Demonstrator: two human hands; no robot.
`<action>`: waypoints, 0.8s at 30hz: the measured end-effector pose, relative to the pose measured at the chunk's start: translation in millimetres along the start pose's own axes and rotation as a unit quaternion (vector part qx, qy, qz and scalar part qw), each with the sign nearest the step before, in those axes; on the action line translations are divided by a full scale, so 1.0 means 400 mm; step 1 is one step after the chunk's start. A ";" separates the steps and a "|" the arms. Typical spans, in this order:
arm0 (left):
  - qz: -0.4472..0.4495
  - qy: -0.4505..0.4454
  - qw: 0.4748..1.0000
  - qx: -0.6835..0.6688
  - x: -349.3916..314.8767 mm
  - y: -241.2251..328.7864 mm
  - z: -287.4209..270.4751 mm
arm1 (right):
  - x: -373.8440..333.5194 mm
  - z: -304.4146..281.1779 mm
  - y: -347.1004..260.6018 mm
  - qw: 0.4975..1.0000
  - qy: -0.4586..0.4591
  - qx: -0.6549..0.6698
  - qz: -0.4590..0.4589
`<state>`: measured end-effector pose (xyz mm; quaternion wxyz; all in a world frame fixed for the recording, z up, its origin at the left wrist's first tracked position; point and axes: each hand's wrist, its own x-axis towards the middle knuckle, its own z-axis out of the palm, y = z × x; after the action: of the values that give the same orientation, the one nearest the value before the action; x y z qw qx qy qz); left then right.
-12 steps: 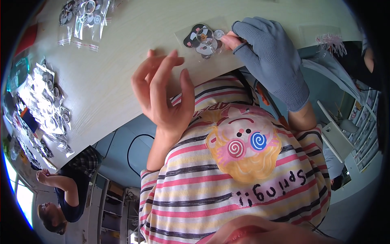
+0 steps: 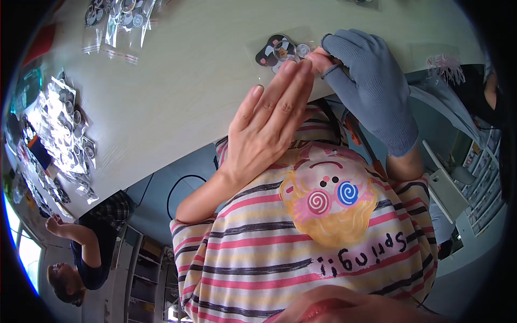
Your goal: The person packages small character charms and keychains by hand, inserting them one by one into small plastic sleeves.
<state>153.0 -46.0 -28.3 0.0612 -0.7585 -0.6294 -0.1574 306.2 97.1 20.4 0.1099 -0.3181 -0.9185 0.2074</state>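
Observation:
A small clear plastic bag (image 2: 307,33) lies on the pale table near its front edge. Inside it is a keychain (image 2: 279,47) with a dark cartoon-animal charm, a metal ring and a round light disc. My right hand (image 2: 371,86), in a grey glove that leaves the fingertips bare, pinches the bag's right side between thumb and finger. Bare and palm down, my left hand (image 2: 264,118) stretches its fingers flat over the bag's lower part. Its fingertips cover part of the charm; whether they press on it I cannot tell.
Several filled bags (image 2: 126,27) lie at the far left, and a shiny heap of bagged keychains (image 2: 67,129) covers the table's left end. A pale pink fringed item (image 2: 446,67) is at the right edge. Another person (image 2: 94,247) is at the lower left.
My left hand has turned from palm up with curled fingers to palm down with straight fingers, moving right onto the bag. My right hand keeps its pinch on the bag.

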 end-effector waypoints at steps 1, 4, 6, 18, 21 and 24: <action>0.000 -0.001 1.000 0.001 -0.003 0.003 -0.003 | -0.001 -0.001 -0.001 1.000 -0.002 -0.005 0.003; -0.033 -0.029 0.999 -0.020 -0.005 0.012 -0.002 | 0.001 -0.007 -0.006 1.000 -0.011 -0.010 0.011; -0.037 -0.037 0.998 -0.020 -0.002 0.011 -0.008 | 0.002 -0.007 -0.007 1.000 -0.018 -0.011 0.017; -0.046 -0.064 0.997 -0.008 -0.006 0.012 -0.010 | 0.013 -0.006 -0.007 1.000 0.012 0.017 0.004; -0.049 -0.045 0.998 0.011 -0.009 0.016 0.002 | 0.014 -0.005 -0.010 1.000 0.006 0.023 0.012; -0.054 -0.035 0.998 0.024 -0.012 0.017 0.002 | 0.013 -0.003 -0.011 1.000 -0.001 -0.003 0.028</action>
<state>158.8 -51.5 -29.9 0.0494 -0.7269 -0.6746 -0.1186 300.2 97.7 23.7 0.1020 -0.3435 -0.9102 0.2076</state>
